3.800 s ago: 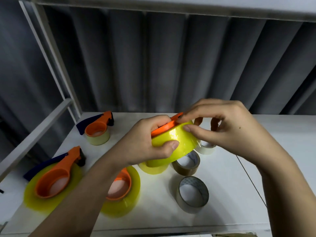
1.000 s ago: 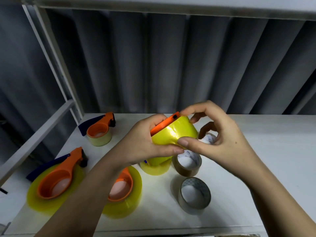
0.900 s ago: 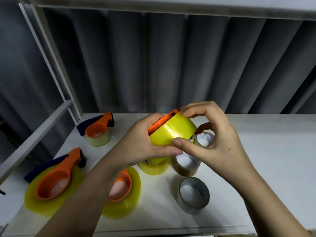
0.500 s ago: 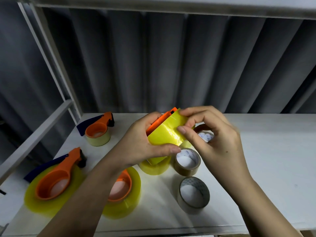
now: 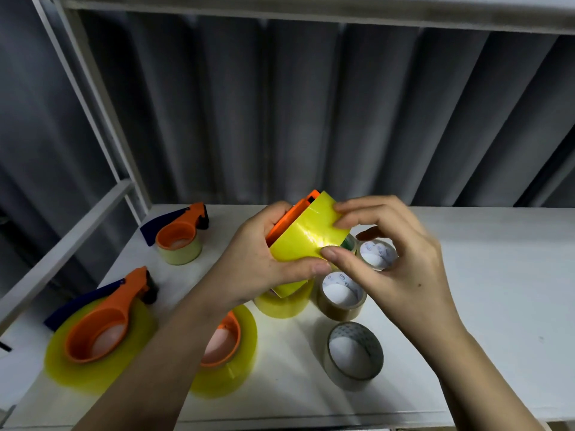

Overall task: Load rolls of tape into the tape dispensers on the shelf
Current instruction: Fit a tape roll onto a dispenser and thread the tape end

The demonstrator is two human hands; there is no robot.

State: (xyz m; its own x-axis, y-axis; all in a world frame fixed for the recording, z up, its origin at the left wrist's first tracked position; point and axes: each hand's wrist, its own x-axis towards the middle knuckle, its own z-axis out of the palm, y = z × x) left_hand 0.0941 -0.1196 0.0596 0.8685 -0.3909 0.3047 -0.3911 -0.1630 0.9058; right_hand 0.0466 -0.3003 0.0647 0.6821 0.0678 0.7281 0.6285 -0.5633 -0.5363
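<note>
Above the white shelf (image 5: pixel 485 275) my left hand (image 5: pixel 252 269) grips an orange tape dispenser (image 5: pixel 291 217) with a yellow tape roll (image 5: pixel 306 244) fitted on it. My right hand (image 5: pixel 395 262) touches the roll's outer face with thumb and fingertips, pinching at the tape's surface. Three loaded orange dispensers stand on the shelf: one far left (image 5: pixel 180 236), one near left on a wide yellow roll (image 5: pixel 99 331), one partly hidden under my left forearm (image 5: pixel 224 343). Loose rolls lie close by: a yellow one (image 5: pixel 283 306), a brown one (image 5: pixel 340 297), a clear one (image 5: pixel 354 353).
Another small roll (image 5: pixel 378 255) sits behind my right hand. A white shelf post (image 5: pixel 93 98) and crossbar (image 5: pixel 62 250) stand at the left. A grey corrugated wall closes the back. The shelf's front edge (image 5: pixel 280 418) runs along the bottom.
My right hand has shifted its fingers along the yellow roll's face, now with thumb low and fingers at the top edge. The left hand has tilted the dispenser slightly.
</note>
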